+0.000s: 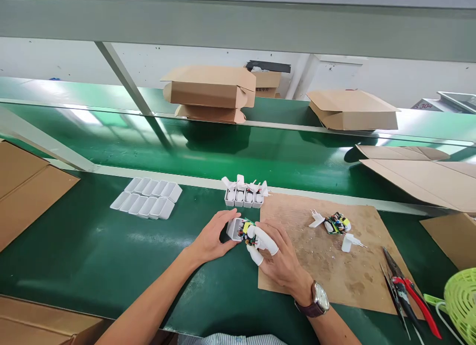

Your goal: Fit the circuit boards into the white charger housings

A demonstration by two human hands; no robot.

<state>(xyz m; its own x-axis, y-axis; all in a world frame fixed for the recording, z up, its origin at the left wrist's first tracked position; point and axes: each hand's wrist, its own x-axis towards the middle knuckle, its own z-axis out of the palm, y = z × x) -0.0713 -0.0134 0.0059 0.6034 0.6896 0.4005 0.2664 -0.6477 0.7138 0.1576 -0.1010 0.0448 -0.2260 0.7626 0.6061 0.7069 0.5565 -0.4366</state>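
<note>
My left hand (218, 236) is closed around a small white plastic housing (234, 229), its open end turned to the right. With white finger covers on some fingertips, my right hand (277, 253) pinches a small green circuit board (248, 232) carrying a yellow part. The board is at the mouth of the housing; how far it sits inside I cannot tell. Beyond my hands stands a row of white housings (243, 196) with white plug pieces and wires on top. More circuit boards (337, 223) and a white plug piece (349, 243) lie to the right.
A stained cardboard sheet (316, 270) covers the right of the green bench. On it rest red-handled pliers (407, 285) and tweezers (394, 290). A lime-green fan (461, 300) stands at far right. White housings (148, 199) lie in rows on the left. Cardboard boxes (211, 87) sit on the shelf behind.
</note>
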